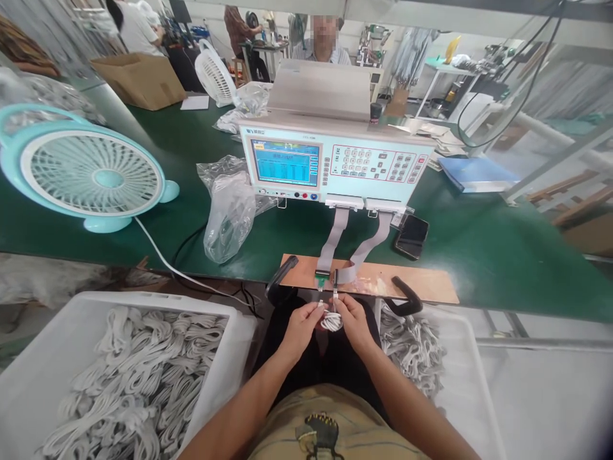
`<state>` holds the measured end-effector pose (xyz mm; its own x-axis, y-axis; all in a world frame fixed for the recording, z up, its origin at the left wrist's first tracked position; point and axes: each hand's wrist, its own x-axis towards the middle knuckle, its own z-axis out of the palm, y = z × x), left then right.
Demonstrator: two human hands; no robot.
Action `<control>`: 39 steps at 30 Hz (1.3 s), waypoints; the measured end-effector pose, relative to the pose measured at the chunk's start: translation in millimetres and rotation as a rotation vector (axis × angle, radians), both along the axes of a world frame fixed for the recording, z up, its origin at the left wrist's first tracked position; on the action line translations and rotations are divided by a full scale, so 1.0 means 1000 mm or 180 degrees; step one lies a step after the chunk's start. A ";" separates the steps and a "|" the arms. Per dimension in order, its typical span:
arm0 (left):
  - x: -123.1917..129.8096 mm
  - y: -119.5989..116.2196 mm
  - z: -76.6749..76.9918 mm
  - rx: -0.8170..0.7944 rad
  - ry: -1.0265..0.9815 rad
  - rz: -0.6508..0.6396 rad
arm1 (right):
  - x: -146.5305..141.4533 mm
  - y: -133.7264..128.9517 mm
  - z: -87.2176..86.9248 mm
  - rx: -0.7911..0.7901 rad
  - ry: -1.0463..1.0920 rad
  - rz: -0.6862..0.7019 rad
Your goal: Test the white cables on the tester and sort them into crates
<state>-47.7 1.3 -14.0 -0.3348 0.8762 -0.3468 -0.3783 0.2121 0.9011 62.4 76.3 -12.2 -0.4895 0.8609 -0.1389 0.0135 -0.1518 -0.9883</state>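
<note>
A coiled white cable hangs between my two hands at the table's front edge. My left hand pinches one plug end of it, just below a small green circuit board. With closed fingers my right hand grips the other plug, which is at the connector on the right ribbon cable; whether it is fully seated I cannot tell. Both ribbon cables run up to a white cable tester with a lit blue screen. The board and connector lie on a wooden strip.
White bins of coiled cables stand at left and right. On the green table are a turquoise fan, plastic bags, a phone and a blue folder. Black clamps hold the strip. Several people are beyond.
</note>
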 end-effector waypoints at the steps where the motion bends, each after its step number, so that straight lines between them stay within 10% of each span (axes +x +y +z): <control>1: -0.001 0.000 0.000 0.0011 0.0006 -0.0013 | 0.000 0.001 0.001 0.0027 -0.0016 0.0019; 11: -0.026 0.003 0.010 0.0310 0.0867 -0.0655 | -0.007 0.001 0.004 -0.0812 0.0350 -0.0146; 39: 0.009 0.024 0.002 0.0375 -0.0027 0.0925 | -0.005 0.006 0.006 -0.0751 0.0401 0.0100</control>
<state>-38.5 25.3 -11.6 -0.5745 0.7786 -0.2525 -0.4155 -0.0116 0.9095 57.5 82.0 -6.0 -0.5416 0.7960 -0.2703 -0.0989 -0.3797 -0.9198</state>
